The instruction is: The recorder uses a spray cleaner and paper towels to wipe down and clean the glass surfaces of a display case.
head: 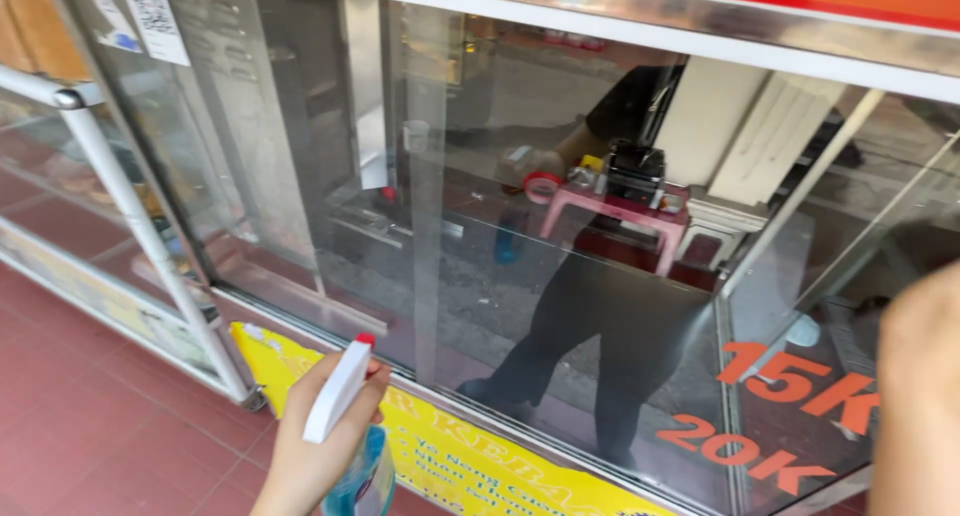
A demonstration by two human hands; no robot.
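Left hand [318, 438] clamped on spray bottle [345, 431] beside yellow banner [470, 466]; right hand [918, 396] blurred, grip unclear.

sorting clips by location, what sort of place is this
Probably a street-side food stall or small shopfront: a glass display case in a metal frame, orange price lettering on the glass, a yellow banner below, red floor tiles. The left hand holds a spray bottle.

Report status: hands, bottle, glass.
Left hand grips spray bottle, nozzle toward glass. Right hand at frame edge, grip hidden. Nothing between bottle and glass.
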